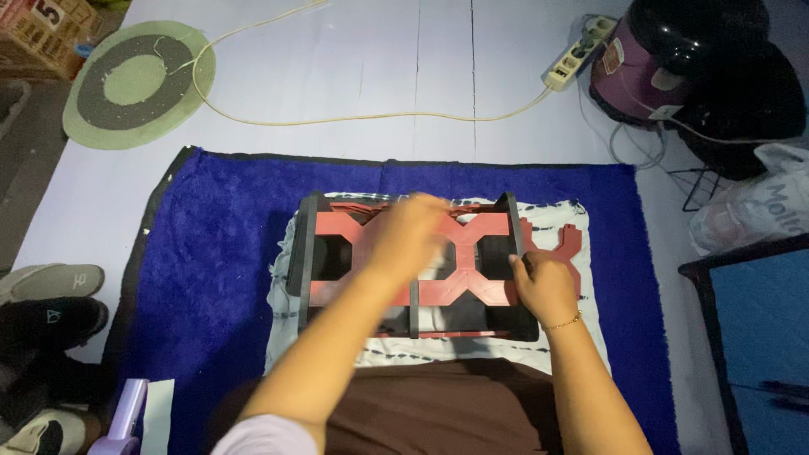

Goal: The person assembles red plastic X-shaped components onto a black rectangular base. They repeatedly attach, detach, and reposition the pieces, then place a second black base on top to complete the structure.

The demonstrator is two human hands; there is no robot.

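Head view: we note a red and black plastic rack point(438, 278) lying on a white patterned cloth point(472, 350), which is spread over a blue fleecy mat point(211, 270) on a pale floor. The rack sits at the centre of the cloth, directly ahead of the person's lap.

The left hand point(410, 236) reaches across the upper red panel of the rack; it is blurred, and we cannot tell whether the fingers are closed on the panel or merely resting on it. The right hand point(546, 282), with a thin bracelet at the wrist, is curled over the rack's right end, fingers pressed against the black side bar. The two hands are apart, one at the middle and one at the right edge.

Around the mat we record a round green floor mat point(139, 84), a cream cable point(337, 118) running to a power strip point(577, 55), a purple appliance point(640, 72) and shoes point(50, 303) at the left edge.
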